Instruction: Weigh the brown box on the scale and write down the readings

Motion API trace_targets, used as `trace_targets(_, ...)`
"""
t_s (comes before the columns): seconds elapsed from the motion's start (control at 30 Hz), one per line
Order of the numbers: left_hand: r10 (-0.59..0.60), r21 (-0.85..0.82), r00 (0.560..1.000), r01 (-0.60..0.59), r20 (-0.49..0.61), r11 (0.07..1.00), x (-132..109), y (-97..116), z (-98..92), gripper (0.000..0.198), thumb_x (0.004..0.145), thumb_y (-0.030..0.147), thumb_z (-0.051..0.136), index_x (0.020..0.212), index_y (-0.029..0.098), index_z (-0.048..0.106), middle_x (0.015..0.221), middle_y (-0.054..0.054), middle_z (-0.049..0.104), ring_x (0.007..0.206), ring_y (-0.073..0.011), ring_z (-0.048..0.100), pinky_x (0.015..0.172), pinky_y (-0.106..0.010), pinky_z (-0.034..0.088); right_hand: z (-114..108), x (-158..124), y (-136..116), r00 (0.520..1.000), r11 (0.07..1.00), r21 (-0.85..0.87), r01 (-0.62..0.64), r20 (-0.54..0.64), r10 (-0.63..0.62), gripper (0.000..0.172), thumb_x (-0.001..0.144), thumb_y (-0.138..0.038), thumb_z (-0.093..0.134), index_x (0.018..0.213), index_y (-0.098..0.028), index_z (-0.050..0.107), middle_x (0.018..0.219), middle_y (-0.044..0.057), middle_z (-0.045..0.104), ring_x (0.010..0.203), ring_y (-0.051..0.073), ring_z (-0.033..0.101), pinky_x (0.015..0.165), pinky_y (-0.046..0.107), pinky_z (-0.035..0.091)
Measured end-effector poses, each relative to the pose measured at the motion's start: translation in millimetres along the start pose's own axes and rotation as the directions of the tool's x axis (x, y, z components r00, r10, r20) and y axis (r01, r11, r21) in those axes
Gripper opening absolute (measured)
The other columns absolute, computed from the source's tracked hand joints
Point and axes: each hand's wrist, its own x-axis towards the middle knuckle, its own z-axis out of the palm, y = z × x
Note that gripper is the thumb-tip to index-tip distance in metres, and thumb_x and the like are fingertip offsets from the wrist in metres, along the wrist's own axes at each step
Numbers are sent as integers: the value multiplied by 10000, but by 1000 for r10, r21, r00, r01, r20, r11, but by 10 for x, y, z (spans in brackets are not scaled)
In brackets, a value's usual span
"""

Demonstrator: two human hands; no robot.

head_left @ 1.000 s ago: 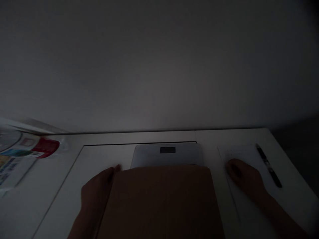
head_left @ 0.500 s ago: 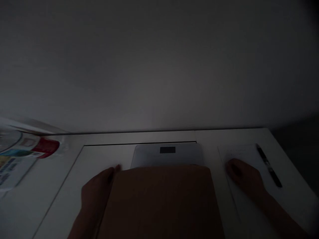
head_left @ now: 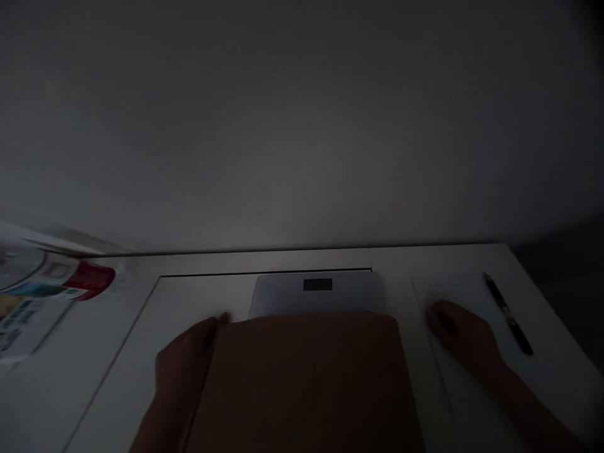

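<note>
A brown cardboard box (head_left: 306, 384) lies on a pale flat scale (head_left: 278, 296), covering most of it; the scale's dark display (head_left: 318, 284) shows past the box's far edge, with no digits visible. Close against the box's left side, my left hand (head_left: 184, 355) rests on the white surface with curled fingers, partly in shadow; I see nothing in it. To the right, apart from the box, my right hand (head_left: 465, 333) is loosely closed on a sheet of paper (head_left: 455, 286) bearing faint handwriting. A black pen (head_left: 507, 313) lies along the paper's right side.
At the far left, a clear bottle or container with a red band (head_left: 94, 280) lies near printed packaging (head_left: 28, 324). A wall (head_left: 302, 157) rises behind the white tabletop (head_left: 189, 296). The room is dim.
The view shifts very slightly. Both hands, the box, the scale and the pen keep their places.
</note>
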Motion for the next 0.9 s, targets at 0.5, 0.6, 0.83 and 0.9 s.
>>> trace_targets(0.5,57,-66,998,-54,37,996,-39,70,-103,295,843,391,394,723,210,592,854,-109,683,874,-326,617,659,-327,325,0,23,-56,990,994,52,97,-109,-91,311,917,-428,401,712,-225,514,655,-10,607,558,147,569,526,251,390)
trace_targets(0.6,84,-204,995,-92,-50,975,-59,-2,-91,369,851,471,380,707,200,585,789,-112,662,805,-301,606,632,-326,346,-50,9,-89,981,982,152,112,-174,-85,337,922,-462,396,727,-222,532,664,1,608,579,158,569,556,268,425)
trace_targets(0.83,115,-868,976,-215,-183,448,-272,-229,104,716,801,734,197,1040,159,549,1146,-175,653,1088,-272,616,914,-372,516,-150,-335,-547,992,608,791,64,18,-128,654,888,-710,306,1260,-256,596,1286,131,615,1149,272,598,933,433,497)
trace_targets(0.9,126,-930,972,-229,-201,288,-452,-188,259,763,788,752,181,1134,194,572,1227,-138,631,1210,-283,551,973,-407,499,-109,-509,-725,971,500,865,-26,141,-193,739,860,-761,294,1436,-319,430,1505,80,413,1346,276,432,1094,489,369)
